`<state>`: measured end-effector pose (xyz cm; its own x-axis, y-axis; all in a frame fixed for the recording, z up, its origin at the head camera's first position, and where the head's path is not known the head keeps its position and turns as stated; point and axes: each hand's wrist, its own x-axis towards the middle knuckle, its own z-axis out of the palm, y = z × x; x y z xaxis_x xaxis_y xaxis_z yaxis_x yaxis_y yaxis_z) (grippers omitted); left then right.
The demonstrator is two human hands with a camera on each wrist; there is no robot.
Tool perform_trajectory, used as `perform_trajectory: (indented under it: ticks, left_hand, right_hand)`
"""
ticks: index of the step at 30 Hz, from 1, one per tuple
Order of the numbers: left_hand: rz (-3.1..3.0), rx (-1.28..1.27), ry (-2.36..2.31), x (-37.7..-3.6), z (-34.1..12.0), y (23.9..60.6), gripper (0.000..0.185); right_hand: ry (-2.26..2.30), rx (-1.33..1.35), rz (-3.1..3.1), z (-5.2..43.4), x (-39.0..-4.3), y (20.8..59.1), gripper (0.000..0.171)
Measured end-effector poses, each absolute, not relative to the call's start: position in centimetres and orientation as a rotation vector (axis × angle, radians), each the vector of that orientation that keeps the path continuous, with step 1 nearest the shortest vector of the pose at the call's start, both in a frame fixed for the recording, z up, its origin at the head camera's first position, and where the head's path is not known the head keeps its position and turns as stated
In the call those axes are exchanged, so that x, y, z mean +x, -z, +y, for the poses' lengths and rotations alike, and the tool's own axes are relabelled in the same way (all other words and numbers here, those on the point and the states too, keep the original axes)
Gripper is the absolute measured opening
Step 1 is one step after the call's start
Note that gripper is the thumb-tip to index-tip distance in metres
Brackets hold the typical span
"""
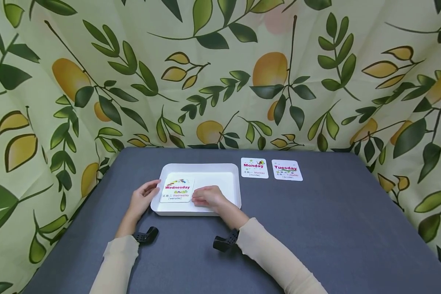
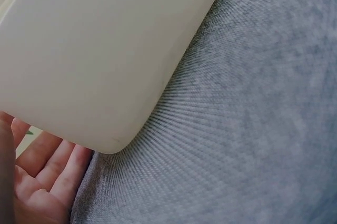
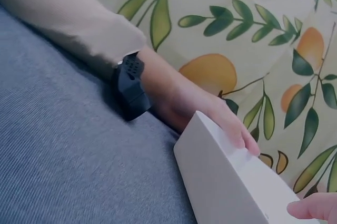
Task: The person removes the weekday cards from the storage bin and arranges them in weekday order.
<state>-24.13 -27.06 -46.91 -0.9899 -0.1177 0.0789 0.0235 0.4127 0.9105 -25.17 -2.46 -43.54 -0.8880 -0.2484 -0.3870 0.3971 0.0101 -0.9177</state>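
A white tray (image 1: 220, 183) lies on the dark table, with a white "Wednesday" card (image 1: 177, 188) at its left side. My left hand (image 1: 144, 197) rests along the tray's left end, fingertips at the rim. In the left wrist view, the fingers of that left hand (image 2: 50, 174) show beside the tray's corner (image 2: 110, 103). My right hand (image 1: 211, 198) is over the tray, with its fingertips right at the card's right edge. Only a bit of the right hand (image 3: 316, 206) shows in the right wrist view, near the tray wall (image 3: 210, 176).
Two more cards, "Monday" (image 1: 255, 168) and "Tuesday" (image 1: 287, 170), lie side by side to the right of the tray. A dark grey cloth covers the table (image 1: 316, 224). Behind it hangs a leaf-patterned curtain (image 1: 220, 61).
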Motion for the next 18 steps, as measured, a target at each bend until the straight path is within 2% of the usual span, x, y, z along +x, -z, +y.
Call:
perform_trajectory:
  ticks: [18]
  left_hand:
    - [-2.528, 0.074, 1.620, -24.15, -27.06, 47.03, 0.042]
  right_hand:
    - [2.001, 0.247, 1.741, -2.71, -25.32, 44.32, 0.028]
